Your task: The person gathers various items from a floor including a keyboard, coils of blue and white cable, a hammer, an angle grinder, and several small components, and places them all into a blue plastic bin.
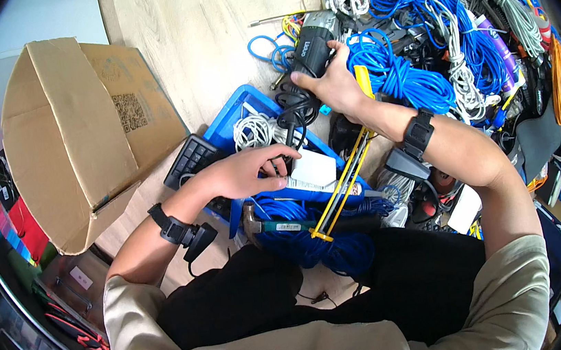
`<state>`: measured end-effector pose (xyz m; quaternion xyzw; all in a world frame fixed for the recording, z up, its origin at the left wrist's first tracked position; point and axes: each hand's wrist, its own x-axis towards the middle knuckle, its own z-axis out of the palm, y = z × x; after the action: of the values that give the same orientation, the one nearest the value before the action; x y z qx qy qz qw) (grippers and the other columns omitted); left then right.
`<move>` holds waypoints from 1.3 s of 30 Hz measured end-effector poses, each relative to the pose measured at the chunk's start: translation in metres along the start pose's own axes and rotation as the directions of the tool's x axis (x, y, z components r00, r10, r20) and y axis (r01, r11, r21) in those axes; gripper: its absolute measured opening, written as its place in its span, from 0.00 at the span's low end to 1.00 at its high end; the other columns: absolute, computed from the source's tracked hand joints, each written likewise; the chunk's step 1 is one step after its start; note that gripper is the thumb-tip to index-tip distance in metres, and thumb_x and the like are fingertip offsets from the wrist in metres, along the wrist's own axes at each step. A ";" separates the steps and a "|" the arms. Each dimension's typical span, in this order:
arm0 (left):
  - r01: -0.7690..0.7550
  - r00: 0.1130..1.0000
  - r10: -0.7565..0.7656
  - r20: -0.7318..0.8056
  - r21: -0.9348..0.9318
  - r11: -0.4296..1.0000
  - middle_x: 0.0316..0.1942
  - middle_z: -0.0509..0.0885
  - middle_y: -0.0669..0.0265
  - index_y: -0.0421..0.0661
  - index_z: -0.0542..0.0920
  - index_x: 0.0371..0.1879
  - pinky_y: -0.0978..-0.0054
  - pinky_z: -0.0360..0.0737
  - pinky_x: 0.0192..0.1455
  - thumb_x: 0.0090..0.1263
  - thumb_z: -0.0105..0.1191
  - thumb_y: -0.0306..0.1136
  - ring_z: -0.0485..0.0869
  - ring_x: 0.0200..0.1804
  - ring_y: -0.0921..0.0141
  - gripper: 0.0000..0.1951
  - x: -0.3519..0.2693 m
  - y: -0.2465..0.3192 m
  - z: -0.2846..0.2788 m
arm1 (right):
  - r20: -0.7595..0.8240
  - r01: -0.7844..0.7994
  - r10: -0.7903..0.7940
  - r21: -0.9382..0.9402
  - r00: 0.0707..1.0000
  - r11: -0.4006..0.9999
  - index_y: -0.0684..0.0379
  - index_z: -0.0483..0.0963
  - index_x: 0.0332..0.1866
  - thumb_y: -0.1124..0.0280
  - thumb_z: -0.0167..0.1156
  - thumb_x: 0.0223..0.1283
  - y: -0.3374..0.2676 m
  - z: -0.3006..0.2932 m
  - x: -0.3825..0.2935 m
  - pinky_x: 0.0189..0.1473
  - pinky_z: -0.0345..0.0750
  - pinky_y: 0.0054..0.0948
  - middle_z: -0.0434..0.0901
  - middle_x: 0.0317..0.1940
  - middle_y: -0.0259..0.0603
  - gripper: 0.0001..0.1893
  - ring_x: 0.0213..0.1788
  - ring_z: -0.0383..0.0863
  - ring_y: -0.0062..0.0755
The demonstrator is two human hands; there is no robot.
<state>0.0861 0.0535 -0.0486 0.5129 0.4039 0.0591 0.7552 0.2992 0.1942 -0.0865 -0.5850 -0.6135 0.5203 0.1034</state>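
My right hand grips a black angle grinder with a grey metal head, thumb on one side and fingers on the other. Its black power cord hangs bundled over a blue plastic bin. Above that bin is my left hand, fingers curled and apart from the thumb, with nothing visible in its grasp. Close to its fingertips lies a white box bearing printed writing. Coiled white cable rests inside the bin. A yellow-framed hacksaw slants beneath my right forearm.
On the left stands an open cardboard box. A black keyboard leans by the bin. Nearest my lap are a hammer and blue cable coils. Heaped blue cables, a purple tube and orange cable fill the right.
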 end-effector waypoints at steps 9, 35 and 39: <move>-0.242 0.945 0.132 -0.298 -0.373 0.896 0.63 0.80 0.62 0.47 0.67 0.76 0.65 0.79 0.66 0.75 0.64 0.29 0.82 0.65 0.69 0.32 -0.008 -0.020 0.000 | 0.135 -0.232 0.202 0.273 0.970 0.934 0.53 0.42 0.86 0.69 0.77 0.64 0.001 -0.052 -0.040 0.51 0.84 0.33 0.74 0.51 0.43 0.56 0.51 0.82 0.34; -0.034 0.910 -0.065 -0.410 -0.229 0.973 0.57 0.86 0.59 0.41 0.71 0.75 0.71 0.79 0.60 0.77 0.65 0.34 0.84 0.56 0.68 0.30 -0.019 0.010 -0.011 | 0.716 0.452 -0.284 -0.050 0.638 0.891 0.56 0.49 0.83 0.59 0.78 0.59 -0.005 -0.051 -0.149 0.63 0.80 0.47 0.71 0.63 0.57 0.54 0.63 0.79 0.64; -0.002 0.870 0.139 -0.473 0.279 0.960 0.42 0.89 0.54 0.37 0.87 0.45 0.66 0.82 0.55 0.74 0.66 0.35 0.88 0.49 0.61 0.13 -0.016 0.025 -0.010 | 0.814 0.526 -0.297 -0.012 0.499 0.850 0.56 0.47 0.84 0.61 0.76 0.60 -0.015 -0.046 -0.150 0.49 0.85 0.49 0.72 0.56 0.55 0.53 0.51 0.85 0.63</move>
<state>0.0769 0.0640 -0.0202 0.5937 0.5662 0.1589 0.5492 0.3675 0.0976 0.0173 -0.1383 -0.7789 0.5974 -0.1318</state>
